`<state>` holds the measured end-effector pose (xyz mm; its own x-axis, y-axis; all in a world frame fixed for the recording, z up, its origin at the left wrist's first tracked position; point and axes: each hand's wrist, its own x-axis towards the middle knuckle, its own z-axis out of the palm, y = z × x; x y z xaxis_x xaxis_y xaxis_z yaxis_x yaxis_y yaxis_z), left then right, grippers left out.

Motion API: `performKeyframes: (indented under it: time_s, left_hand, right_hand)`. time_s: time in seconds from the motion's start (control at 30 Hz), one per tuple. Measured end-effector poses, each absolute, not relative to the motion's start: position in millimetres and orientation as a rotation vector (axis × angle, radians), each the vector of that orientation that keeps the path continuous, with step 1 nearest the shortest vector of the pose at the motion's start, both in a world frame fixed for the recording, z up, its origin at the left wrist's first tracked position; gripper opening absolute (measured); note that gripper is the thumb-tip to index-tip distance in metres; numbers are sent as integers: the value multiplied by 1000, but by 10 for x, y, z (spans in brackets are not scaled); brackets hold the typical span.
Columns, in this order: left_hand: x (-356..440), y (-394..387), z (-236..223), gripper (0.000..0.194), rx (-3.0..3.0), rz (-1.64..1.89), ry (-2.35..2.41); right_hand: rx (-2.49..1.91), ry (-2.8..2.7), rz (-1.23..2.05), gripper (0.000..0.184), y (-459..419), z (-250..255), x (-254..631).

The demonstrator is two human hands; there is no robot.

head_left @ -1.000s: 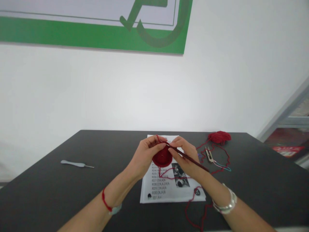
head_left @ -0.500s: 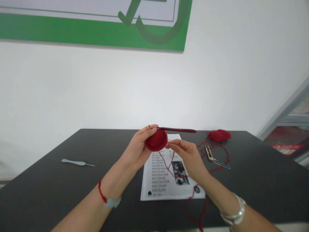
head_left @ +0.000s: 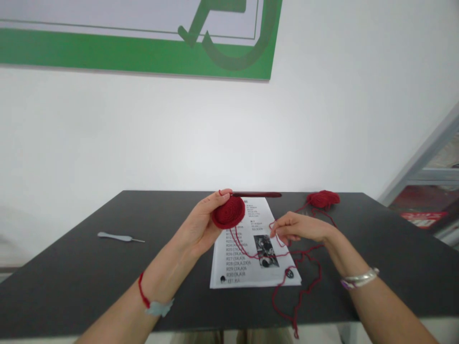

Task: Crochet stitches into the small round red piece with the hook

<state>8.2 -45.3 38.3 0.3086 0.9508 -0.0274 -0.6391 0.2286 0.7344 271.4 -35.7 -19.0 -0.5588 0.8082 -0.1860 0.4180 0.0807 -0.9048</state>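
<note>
My left hand (head_left: pixel 208 215) is closed on a round red crochet piece (head_left: pixel 229 212), held up with its cupped face towards me. A dark red crochet hook (head_left: pixel 257 194) lies along the top of the piece, one end at my left fingertips and the other pointing right. Red yarn loops round a left finger. Over the printed sheet (head_left: pixel 247 282), my right hand (head_left: pixel 296 227) pinches a strand of red yarn (head_left: pixel 281 242). More yarn hangs from the crochet piece and crosses the page. The thread snips are mostly hidden behind my right hand.
A red yarn ball (head_left: pixel 323 198) lies at the table's back right. Loose yarn (head_left: pixel 299 306) curls near the front edge of the black table (head_left: pixel 161 306). To the left rests a pale-handled tool (head_left: pixel 120 237) with a thin metal tip. A white wall stands behind.
My right hand has moved away from the crochet piece, right and slightly down. The piece in my left hand has tilted and shifted a little left. The view has shifted slightly.
</note>
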Motion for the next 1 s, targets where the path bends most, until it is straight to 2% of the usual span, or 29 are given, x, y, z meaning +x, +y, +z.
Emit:
performKeyframes:
  time_s: [0.1, 0.23, 0.3, 0.37, 0.43, 0.47, 0.57, 0.6, 0.67, 0.8, 1.0]
  left_hand:
    - [42, -418, 363, 4, 753, 1183, 516]
    - [-9, -394, 377, 7, 791, 1200, 527]
    - [4, -414, 372, 9, 807, 1186, 551]
    - [50, -455, 342, 11, 846, 1174, 573]
    - [110, -503, 289, 12, 911, 1177, 590]
    - [135, -523, 257, 11, 955, 1175, 600]
    - [162, -549, 170, 11, 1140, 1173, 636]
    - [152, -546, 149, 13, 1194, 1179, 649]
    - [115, -530, 124, 22, 1255, 1180, 655]
    - [59, -478, 112, 42, 1283, 1154, 624]
    - [117, -364, 81, 47, 1308, 1131, 658]
  right_hand:
    - [-904, -1956, 1670, 30, -591, -174, 2722]
    - [-589, -1953, 1737, 37, -917, -17, 2628]
    - [-718, -1891, 1442, 30, -972, 46, 2466]
    - [-895, -1743, 985, 24, -939, 54, 2242]
    - [-900, -1655, 616, 52, -862, 10, 2010]
    - [-850, -1666, 508, 54, -824, -20, 1909]
    - [-774, -1676, 212, 13, -751, -94, 1718]
    - [-768, -1687, 141, 8, -739, -109, 1694]
    - [-760, -1743, 60, 12, -718, -133, 1692]
    - [-717, -1862, 45, 5, -659, -197, 1753]
    - [-726, -1723, 123, 9, -524, -345, 1750]
